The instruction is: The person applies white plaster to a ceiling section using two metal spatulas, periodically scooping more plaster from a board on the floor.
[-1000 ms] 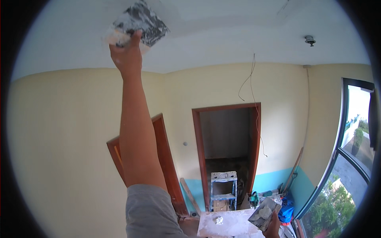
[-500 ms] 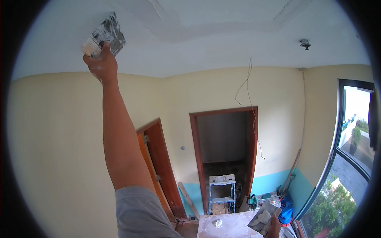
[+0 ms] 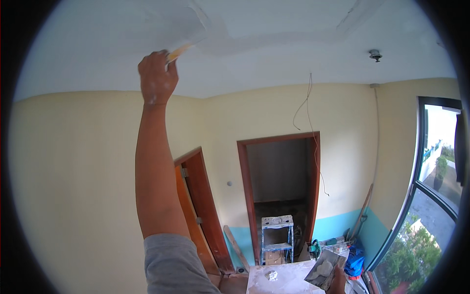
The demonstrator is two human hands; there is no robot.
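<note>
My left hand (image 3: 157,77) is raised to the ceiling and closed round the pale handle of a putty knife (image 3: 179,51). The tool is seen nearly edge-on, and its far edge meets the ceiling (image 3: 245,63) beside a grey band of filler (image 3: 235,43). Low on the right, my right hand (image 3: 338,281) grips a second flat metal blade (image 3: 336,259). A mound of pale putty (image 3: 323,268) lies on that blade. Part of the right hand is cut off by the lower edge.
Below is a white board (image 3: 293,279) with a putty lump (image 3: 271,276). A stepladder (image 3: 277,223) stands by the doorway (image 3: 279,166). Loose wires (image 3: 307,98) hang from the ceiling. A window (image 3: 440,161) is at right; tools and a blue bag (image 3: 355,262) lie near it.
My left hand has moved right along the ceiling and turned, so the putty knife's broad face no longer shows. My right hand has stayed nearly still with its blade.
</note>
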